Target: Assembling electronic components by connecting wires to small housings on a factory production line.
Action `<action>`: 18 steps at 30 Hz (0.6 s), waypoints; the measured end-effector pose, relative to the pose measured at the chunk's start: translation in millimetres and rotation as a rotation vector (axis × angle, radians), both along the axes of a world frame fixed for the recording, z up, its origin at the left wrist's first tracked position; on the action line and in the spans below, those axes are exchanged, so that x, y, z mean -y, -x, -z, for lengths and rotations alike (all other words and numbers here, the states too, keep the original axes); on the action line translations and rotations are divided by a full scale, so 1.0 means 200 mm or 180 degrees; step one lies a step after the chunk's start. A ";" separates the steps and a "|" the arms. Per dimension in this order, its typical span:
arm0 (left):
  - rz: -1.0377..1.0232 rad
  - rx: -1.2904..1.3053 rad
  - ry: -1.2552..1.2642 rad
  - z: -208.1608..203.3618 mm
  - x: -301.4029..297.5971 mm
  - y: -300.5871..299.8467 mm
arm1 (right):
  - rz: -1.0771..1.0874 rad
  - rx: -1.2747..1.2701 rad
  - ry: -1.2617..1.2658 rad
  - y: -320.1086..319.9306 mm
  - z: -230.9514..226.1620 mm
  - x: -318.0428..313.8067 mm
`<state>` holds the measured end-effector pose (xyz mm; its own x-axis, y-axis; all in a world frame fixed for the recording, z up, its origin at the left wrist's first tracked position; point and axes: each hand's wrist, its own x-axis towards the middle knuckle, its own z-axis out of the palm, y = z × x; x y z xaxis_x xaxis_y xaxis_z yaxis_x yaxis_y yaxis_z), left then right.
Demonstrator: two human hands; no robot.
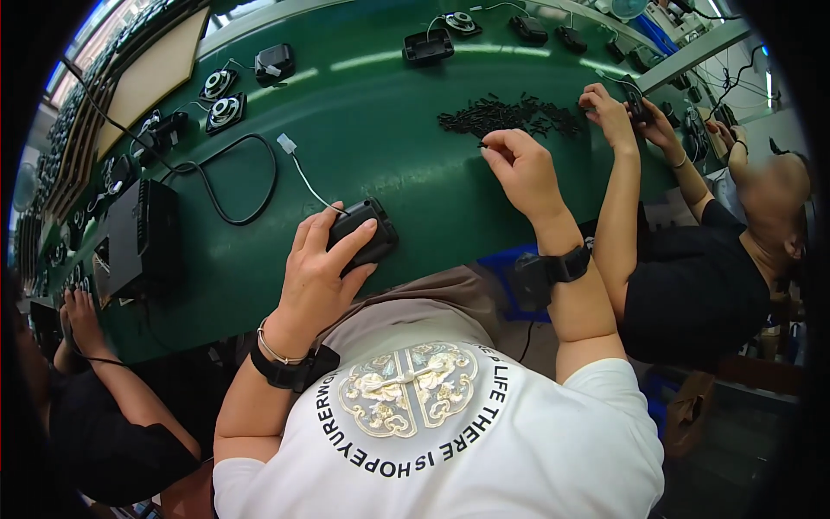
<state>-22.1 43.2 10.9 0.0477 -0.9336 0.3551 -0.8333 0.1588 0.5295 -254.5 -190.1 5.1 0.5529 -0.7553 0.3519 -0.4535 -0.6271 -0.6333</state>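
Note:
My left hand [316, 272] is wrapped round a black plastic speaker box [373, 232] near the front edge of the table. From the box a thin white cable runs up and to the left, ending in a white connector plug [286, 144]. My right hand [526, 177] is closed in a pinch, and the tip of a small black strip [482, 145] shows at its fingertips. Just beyond that hand lies a loose pile of small black strips [506, 115] on the green tabletop. The exact kind of these strips is too small to make out.
Loose round speakers [226, 112] and black housings [275, 62] lie at the back. A black cable [259, 208] loops beside a black box-shaped device [143, 238] on the left. Co-workers sit on both sides; a co-worker's hand [610, 117] reaches in beside the pile.

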 end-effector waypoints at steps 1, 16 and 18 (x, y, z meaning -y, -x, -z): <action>0.0035 -0.0066 0.0026 0.01 0.00 0.00 | 0.0019 -0.0014 0.0010 0.01 0.00 0.01; 0.0066 -0.0199 -0.0068 -0.01 0.03 0.00 | 0.0232 -0.1357 0.1218 -0.14 0.02 -0.01; 0.0075 -0.0194 -0.0065 -0.01 0.03 0.00 | 0.0082 -0.1258 0.1331 -0.13 0.03 -0.01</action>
